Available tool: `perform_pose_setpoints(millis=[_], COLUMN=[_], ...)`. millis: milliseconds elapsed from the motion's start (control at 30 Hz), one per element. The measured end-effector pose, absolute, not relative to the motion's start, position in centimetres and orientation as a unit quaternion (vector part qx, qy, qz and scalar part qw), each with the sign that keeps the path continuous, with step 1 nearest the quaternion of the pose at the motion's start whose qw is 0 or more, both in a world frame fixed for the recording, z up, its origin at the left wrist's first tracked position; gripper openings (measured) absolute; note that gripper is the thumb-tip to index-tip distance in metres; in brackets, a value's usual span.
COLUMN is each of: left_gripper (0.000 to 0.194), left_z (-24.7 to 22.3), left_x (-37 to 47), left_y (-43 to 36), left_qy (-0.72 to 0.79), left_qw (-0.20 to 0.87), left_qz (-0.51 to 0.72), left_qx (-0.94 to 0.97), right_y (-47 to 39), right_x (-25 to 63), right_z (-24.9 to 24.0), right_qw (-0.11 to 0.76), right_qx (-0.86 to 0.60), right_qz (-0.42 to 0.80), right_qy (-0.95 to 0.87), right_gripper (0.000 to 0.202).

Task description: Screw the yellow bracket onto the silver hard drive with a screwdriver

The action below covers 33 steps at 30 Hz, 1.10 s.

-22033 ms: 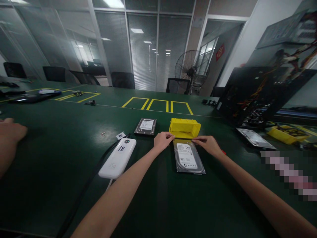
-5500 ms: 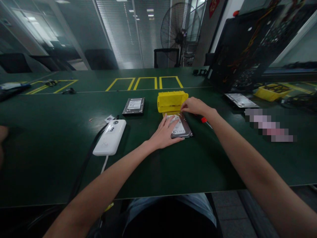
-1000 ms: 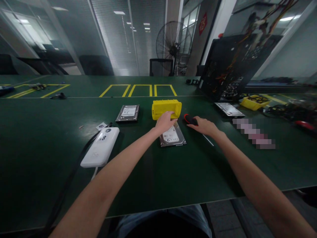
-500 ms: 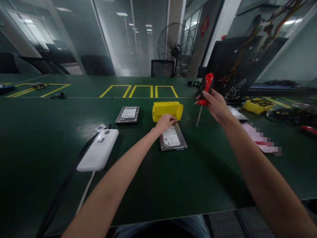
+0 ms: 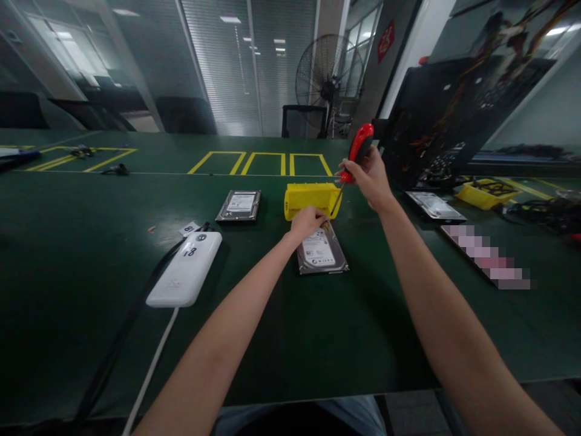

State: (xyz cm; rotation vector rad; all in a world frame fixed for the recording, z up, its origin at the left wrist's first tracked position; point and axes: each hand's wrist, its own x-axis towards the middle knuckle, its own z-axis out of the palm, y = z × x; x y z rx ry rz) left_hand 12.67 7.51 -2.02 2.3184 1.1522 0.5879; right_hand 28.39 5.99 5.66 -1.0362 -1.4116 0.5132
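Observation:
A hard drive lies label-up on the green table in front of me. My left hand rests over its far end, fingers pressed together; whatever they may pinch is hidden. Raised to the right, my right hand grips a red and black screwdriver by its handle. The shaft slants down and left, its tip close to my left fingertips; whether it touches the drive I cannot tell. Just behind the drive is a yellow plastic bin, its open side facing me.
Left of the bin lies a second hard drive. A white power bank with a cable is nearer on the left. To the right are another drive, a blurred pink item, a yellow tray and a black computer case.
My right hand has moved left, bringing the screwdriver's tip from beside the drive to near my left fingertips. My left hand stays at the drive's far end. The view has shifted slightly.

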Motion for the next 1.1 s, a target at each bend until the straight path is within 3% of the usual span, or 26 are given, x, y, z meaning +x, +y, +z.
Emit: perform_pose_setpoints(millis=[1100], left_gripper=[0.028], left_z=[-1.6], left_x=[12.7], left_y=[7.1], left_qy=[0.436], left_qw=[0.228], left_qz=[0.195], left_qx=[0.848], right_y=[5.9], right_x=[27.4], right_z=[5.4], right_qw=[0.577], right_qx=[-0.47], right_qz=[0.241], right_qy=[-0.623], right_gripper=[0.048])
